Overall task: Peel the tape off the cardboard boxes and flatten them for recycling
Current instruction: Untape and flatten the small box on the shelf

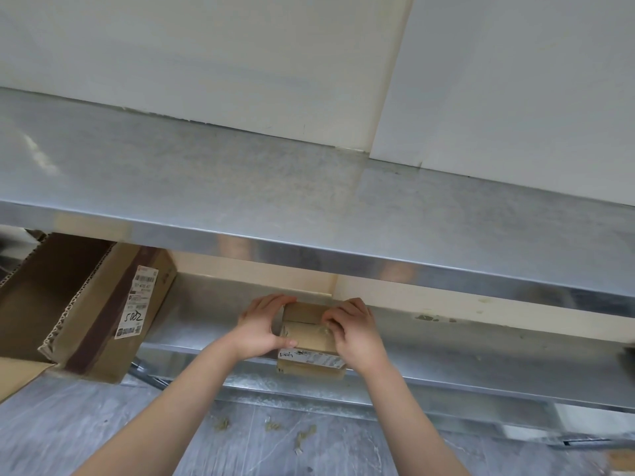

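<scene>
Cardboard of the small box (307, 342) shows only between the two hands, which cover both its sides; it sits at the front lip of the steel lower shelf (481, 352). The left hand (263, 326) grips the box's left side, thumb on the near face. The right hand (355, 333) grips the right side with fingertips bent onto the clear tape (321, 328) on top; whether they pinch the tape cannot be told. Writing on the box's white label is too small to read. The table top (240, 187) juts out just above the hands, hiding the back of the shelf. To the left, well apart, a large box (99, 304) stands open, cut off by the frame edge. Bare shelf runs to the right, and scraps (271, 424) lie on the floor (103, 427) below
</scene>
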Motion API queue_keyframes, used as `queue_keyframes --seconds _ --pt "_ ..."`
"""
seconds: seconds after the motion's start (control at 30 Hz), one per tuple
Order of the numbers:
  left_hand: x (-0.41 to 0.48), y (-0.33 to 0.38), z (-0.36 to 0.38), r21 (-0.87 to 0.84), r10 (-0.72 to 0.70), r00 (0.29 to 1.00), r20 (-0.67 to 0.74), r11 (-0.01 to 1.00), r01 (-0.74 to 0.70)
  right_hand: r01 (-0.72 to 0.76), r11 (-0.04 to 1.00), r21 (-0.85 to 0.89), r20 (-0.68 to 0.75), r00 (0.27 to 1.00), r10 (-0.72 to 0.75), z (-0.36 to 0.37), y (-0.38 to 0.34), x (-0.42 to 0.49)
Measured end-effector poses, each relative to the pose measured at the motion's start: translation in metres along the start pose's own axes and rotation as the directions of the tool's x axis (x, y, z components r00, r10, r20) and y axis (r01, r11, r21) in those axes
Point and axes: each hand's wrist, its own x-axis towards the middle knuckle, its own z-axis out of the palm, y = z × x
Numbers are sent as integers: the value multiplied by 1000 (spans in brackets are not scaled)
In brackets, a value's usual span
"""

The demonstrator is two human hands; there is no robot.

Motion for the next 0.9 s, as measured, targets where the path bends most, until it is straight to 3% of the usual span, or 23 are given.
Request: queue_keyframes --seconds 0.13,0.33,0.63,0.9 --pt "0 1 0 -21 -6 1000 8 1000 7 -121 993 0 -71 990 121 -13 23 -17" --pt "1 0 0 -76 -4 1000 12 997 5 -345 932 108 -7 937 348 -30 18 -20" --pt "0 -1 2 -91 -5 1000 13 996 6 -305 936 172 65 952 299 -24 11 -33" --pt "0 -1 2 -85 -9 1000 17 996 10 -326 945 31 117 940 320 -14 4 -16"
